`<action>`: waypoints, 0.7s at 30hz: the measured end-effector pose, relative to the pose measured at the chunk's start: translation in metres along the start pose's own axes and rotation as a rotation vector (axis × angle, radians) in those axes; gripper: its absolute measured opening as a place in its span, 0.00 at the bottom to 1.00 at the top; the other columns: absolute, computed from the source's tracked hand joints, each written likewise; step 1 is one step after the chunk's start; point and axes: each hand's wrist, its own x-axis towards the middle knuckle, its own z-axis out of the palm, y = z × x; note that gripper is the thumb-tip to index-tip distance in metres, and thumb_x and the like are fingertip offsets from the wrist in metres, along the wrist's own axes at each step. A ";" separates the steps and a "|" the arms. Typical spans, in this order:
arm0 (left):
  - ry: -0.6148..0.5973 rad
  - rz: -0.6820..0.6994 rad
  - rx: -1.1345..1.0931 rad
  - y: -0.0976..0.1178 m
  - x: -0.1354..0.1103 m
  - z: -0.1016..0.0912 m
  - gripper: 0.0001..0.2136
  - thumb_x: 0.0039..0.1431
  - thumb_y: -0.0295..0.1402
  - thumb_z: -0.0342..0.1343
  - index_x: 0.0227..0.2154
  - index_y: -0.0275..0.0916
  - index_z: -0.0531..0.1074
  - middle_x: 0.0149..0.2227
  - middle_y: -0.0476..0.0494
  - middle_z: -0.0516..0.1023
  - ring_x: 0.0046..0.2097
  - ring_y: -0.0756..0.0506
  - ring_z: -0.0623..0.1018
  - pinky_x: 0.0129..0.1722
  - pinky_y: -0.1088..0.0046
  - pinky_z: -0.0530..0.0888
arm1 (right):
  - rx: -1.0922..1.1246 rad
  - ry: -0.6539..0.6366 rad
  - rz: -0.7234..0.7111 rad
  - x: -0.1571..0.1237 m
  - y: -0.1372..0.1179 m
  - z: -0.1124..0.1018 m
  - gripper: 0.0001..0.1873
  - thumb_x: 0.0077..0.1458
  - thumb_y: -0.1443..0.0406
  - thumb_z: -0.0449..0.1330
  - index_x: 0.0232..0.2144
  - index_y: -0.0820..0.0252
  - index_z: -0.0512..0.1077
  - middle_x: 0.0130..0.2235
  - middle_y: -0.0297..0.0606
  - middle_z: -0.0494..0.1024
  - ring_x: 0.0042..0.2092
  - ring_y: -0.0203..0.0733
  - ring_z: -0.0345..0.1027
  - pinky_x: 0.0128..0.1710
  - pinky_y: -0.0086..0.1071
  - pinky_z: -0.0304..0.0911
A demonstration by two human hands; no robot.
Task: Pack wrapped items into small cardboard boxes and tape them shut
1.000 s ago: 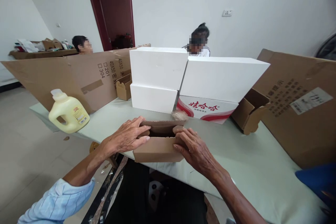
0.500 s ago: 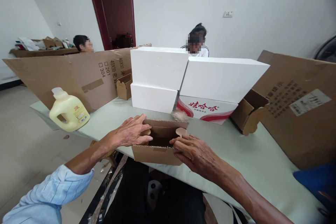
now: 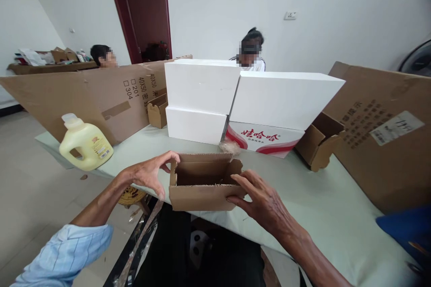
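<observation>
A small open-topped cardboard box (image 3: 204, 198) stands at the near edge of the table in front of me. Its end flaps now form the upright end walls, and the inside looks dark. My left hand (image 3: 150, 172) is at the box's left end, thumb and fingers spread wide, the fingertips by the upper back corner. At the right front corner, my right hand (image 3: 254, 193) pinches the rim, thumb against the outside of the front wall and fingers over the top edge.
White boxes (image 3: 202, 87) are stacked behind, with a red-printed carton (image 3: 266, 138) below. A yellow detergent jug (image 3: 87, 143) is at left. Similar cardboard boxes (image 3: 318, 141) and large cardboard panels (image 3: 387, 143) stand around. Two people sit beyond the stack.
My left hand has come out of the box and moved left, its fingers spreading. My right hand has shifted slightly right to the corner. The end flaps have moved outward.
</observation>
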 end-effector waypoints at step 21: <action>1.271 -0.177 0.159 -0.056 0.015 0.101 0.46 0.37 0.54 0.79 0.55 0.45 0.60 0.52 0.43 0.70 0.53 0.37 0.76 0.56 0.52 0.77 | 0.630 0.424 0.679 -0.043 -0.015 0.067 0.29 0.61 0.54 0.70 0.60 0.55 0.71 0.52 0.47 0.81 0.44 0.46 0.78 0.42 0.38 0.77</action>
